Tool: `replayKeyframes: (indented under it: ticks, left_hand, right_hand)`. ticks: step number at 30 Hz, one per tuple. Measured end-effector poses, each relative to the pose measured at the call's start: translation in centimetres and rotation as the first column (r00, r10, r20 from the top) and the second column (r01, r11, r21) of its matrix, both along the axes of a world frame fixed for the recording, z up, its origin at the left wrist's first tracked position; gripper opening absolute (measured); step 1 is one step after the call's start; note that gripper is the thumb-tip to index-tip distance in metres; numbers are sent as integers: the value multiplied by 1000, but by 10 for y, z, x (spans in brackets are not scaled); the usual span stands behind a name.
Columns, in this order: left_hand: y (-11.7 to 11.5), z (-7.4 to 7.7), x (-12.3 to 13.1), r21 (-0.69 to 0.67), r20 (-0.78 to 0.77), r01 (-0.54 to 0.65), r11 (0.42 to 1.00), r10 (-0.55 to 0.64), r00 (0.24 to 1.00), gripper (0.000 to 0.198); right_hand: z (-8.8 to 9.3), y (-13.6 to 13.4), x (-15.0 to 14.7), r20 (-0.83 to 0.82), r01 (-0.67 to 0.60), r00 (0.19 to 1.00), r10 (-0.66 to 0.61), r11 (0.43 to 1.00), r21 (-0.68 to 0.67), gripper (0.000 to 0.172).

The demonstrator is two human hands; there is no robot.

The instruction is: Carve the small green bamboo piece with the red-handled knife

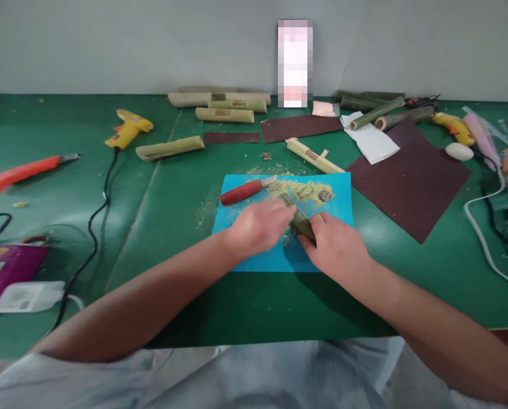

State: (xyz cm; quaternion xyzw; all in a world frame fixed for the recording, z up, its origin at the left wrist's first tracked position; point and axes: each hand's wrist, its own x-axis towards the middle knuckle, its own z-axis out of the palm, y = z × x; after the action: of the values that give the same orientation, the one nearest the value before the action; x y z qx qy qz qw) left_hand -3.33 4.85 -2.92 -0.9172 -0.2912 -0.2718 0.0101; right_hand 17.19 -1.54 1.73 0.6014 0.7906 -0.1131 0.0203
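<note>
At the near edge of the green table (254, 309), two bare forearms extend forward over the surface. To the left, a white adapter (28, 296) lies against a purple box (13, 270).

Farther in, both hands meet at a bamboo tube (305, 227) above a blue sheet (262, 262). The tube is tilted, its near end toward the right. The right hand (339, 241) is closed around this near end, thumb on the near side. The left hand (260, 224) is at the far part of the tube with its fingers curled; whether they grip the tube or a smaller item cannot be told, since the fingertips are hidden.

Beyond the hands, a red-handled knife (243, 192) rests on the sheet, its blade pointing right toward a heap of pale shavings (307, 189). To the far left lies an orange cutter (26, 172). To the right, a large brown sheet (411, 190) lies flat, with a white egg-shaped object (459, 151) at its right corner.

Behind the blue sheet, a notched bamboo piece (315, 156) lies at a slant. A yellow glue gun (128, 129) is set at the left, its black cable running nearward. At the rear, a phone (295, 65) with a blurred screen stands upright against the grey wall (109, 45).
</note>
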Motion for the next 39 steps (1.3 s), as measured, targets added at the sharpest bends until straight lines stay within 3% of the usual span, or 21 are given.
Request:
replayKeyframes:
  ticks: [5, 23, 26, 30, 34, 39]
  left_hand:
    - [4, 3, -2, 42, 27, -25, 999, 24, 999, 31]
    - [2, 5, 0, -29, 1, 3, 1000, -3, 1000, 31]
    - [1, 6, 3, 18, 40, -33, 999, 32, 999, 32]
    - [-2, 6, 5, -4, 11, 37, 999, -37, 999, 31]
    - [0, 5, 1, 39, 33, -30, 999, 29, 999, 33]
    - [-2, 5, 1, -19, 5, -8, 1000, 9, 1000, 31]
  right_hand:
    - [0, 0, 0, -13, 7, 1000, -7, 1000, 3, 22]
    - [-1, -1, 0, -16, -11, 1000, 11, 1000, 3, 19]
    - [0, -1, 0, -16, -2, 1000, 2, 1000, 12, 20]
    - [0, -1, 0, -1, -11, 1000, 11, 1000, 8, 19]
    - [0, -1, -1, -7, -1, 1000, 1, 1000, 13, 20]
    - [2, -1, -1, 2, 4, 1000, -4, 1000, -5, 20]
